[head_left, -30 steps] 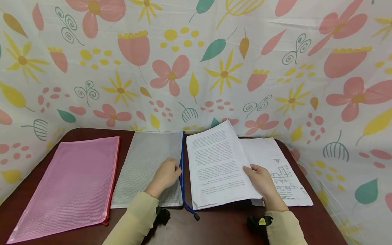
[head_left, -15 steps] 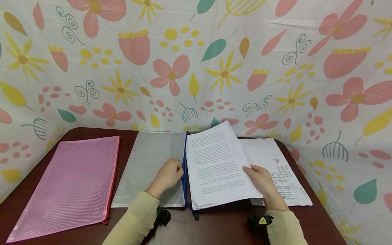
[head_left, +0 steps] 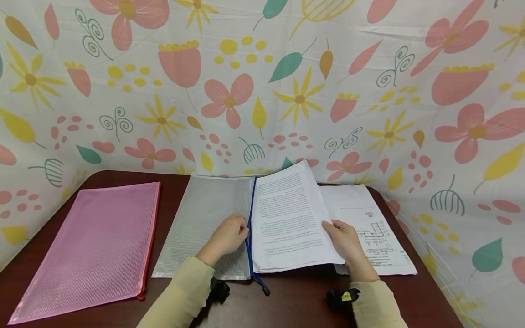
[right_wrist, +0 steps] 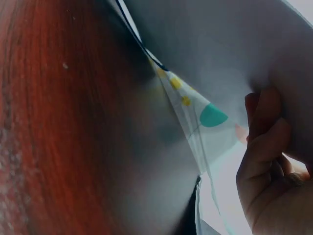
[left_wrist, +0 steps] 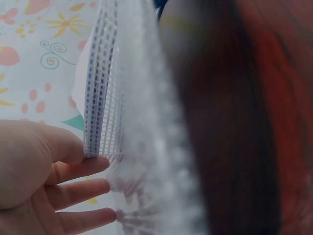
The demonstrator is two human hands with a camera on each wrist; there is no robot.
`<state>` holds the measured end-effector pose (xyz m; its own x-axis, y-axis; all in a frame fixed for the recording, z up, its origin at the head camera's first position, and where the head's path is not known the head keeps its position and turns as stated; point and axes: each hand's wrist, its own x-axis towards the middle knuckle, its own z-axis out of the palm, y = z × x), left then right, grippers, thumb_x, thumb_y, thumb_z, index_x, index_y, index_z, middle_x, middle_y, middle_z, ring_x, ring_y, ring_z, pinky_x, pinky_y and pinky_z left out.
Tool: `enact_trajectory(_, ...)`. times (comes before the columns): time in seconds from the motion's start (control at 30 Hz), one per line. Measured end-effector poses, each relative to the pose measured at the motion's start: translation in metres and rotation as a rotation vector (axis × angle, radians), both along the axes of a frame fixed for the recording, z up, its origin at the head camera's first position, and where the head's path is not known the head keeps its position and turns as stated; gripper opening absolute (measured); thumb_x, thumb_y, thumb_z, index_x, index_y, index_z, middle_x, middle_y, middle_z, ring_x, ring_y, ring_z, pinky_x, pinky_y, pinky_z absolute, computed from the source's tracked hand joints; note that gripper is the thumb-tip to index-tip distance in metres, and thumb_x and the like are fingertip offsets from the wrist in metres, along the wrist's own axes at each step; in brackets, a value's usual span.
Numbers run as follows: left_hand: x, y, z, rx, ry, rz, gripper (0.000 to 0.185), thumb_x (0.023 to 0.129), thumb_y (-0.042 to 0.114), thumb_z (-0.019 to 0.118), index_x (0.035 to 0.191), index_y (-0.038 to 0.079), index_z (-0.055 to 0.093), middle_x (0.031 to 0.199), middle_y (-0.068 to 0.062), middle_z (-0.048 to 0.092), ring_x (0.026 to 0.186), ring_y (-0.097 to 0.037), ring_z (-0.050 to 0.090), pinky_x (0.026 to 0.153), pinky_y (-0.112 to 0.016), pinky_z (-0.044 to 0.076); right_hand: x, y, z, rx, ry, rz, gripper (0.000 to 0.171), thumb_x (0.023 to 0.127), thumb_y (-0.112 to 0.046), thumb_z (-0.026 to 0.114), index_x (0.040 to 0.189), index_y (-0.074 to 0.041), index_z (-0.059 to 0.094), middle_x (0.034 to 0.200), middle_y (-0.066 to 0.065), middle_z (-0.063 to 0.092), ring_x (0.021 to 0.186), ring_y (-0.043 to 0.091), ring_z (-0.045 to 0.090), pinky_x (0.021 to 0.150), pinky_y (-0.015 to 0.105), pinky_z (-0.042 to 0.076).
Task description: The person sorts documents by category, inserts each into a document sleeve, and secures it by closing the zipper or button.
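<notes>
A clear mesh zip folder (head_left: 201,218) with a blue zipper edge (head_left: 249,246) lies in the middle of the table. My left hand (head_left: 227,237) pinches its upper layer near the zipper side; in the left wrist view the thumb and index finger hold the mesh edge (left_wrist: 100,98), the other fingers spread against it. My right hand (head_left: 344,239) grips the right edge of a stack of printed papers (head_left: 291,223), raised off the table and tilted. The left edge of that stack meets the zipper side; I cannot tell how far inside it reaches. In the right wrist view, curled fingers (right_wrist: 264,142) show under the stack.
A pink mesh zip folder (head_left: 94,246) with a red zipper lies at the left. More sheets with a printed drawing (head_left: 373,232) lie at the right, partly under the raised stack. A flowered cloth (head_left: 229,100) hangs behind the dark wooden table (head_left: 246,310).
The folder's zipper edge has shifted right, drawn along by my left hand. My right hand has brought the paper stack slightly left, so its lower left corner now meets the zipper edge.
</notes>
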<state>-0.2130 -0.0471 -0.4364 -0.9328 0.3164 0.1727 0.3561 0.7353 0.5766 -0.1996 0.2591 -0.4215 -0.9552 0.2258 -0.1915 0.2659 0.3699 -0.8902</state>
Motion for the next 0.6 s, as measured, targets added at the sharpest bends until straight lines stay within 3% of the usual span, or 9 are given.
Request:
enact_trajectory(0.2,0.0021,-0.0018,0.0045,0.000,-0.033,-0.023,0.018,0.091,0.010,0.058,0.074,0.008,0.057,0.105,-0.012,0.062,0.084,-0.019,0.055,0.071,-0.033,0.045,-0.0001,-0.0018,-0.0023,0.006,0.008,-0.028,0.049,0.096,-0.035,0.051,0.127,0.004,0.053,0.094,0.010,0.068,0.067,0.010,0.063,0.056,0.026,0.052)
enact_trajectory(0.4,0.0016,-0.0002,0.0036,-0.030,-0.010,-0.024,0.020,0.090,0.012,0.058,0.071,0.008,0.056,0.087,-0.005,0.057,0.071,-0.015,0.046,0.062,-0.028,0.040,0.0020,-0.0055,0.0007,-0.064,-0.005,-0.041,0.053,0.096,-0.037,0.050,0.132,0.002,0.049,0.098,0.009,0.067,0.070,0.009,0.064,0.059,0.026,0.054)
enact_trajectory(0.6,0.0024,0.0010,0.0011,-0.065,0.002,-0.013,0.020,0.090,0.013,0.060,0.070,0.009,0.057,0.090,-0.005,0.058,0.069,-0.013,0.045,0.060,-0.027,0.040,0.0046,-0.0089,0.0056,-0.196,0.005,-0.056,0.056,0.097,-0.036,0.049,0.136,0.004,0.043,0.091,-0.001,0.066,0.070,0.006,0.065,0.060,0.023,0.054)
